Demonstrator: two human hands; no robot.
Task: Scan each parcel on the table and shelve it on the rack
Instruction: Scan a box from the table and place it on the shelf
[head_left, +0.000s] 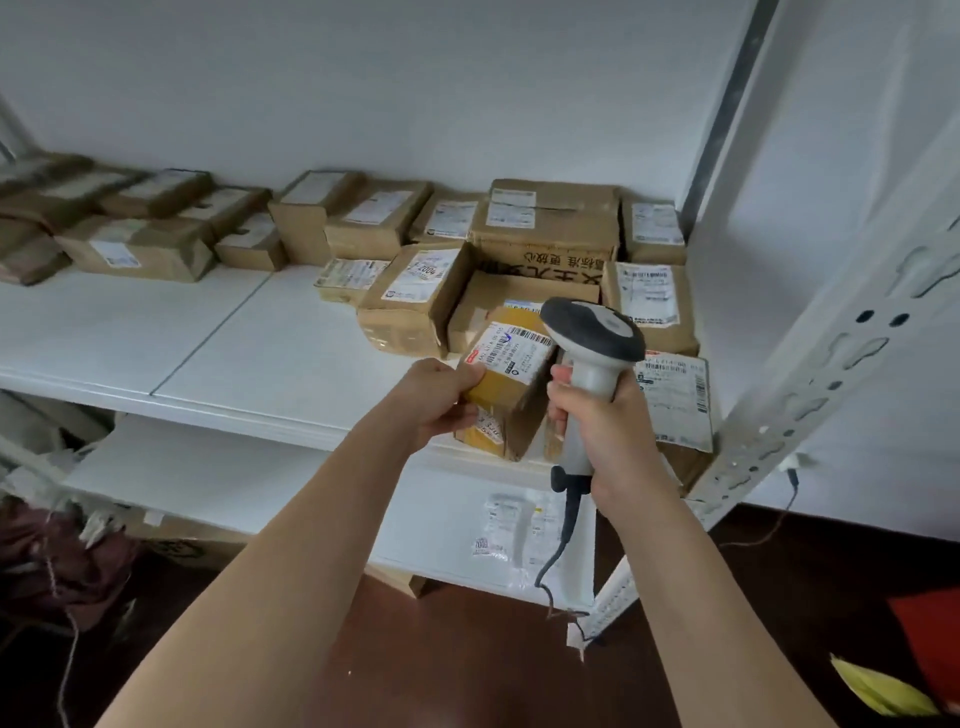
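Both your hands are full: your left hand (434, 402) grips a small parcel (511, 376) by its near corner at the shelf's (208, 343) front edge, among other boxes, while your right hand (605, 431) clasps the scanner (592, 353) just beside its label.

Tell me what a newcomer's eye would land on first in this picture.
First, the two hands in the middle: the right hand grips a grey barcode scanner with its head over the label of a small yellow-taped box, which the left hand holds at the front edge of the white shelf. Next, the crowd of brown labelled parcels packed along the back and right of that shelf.
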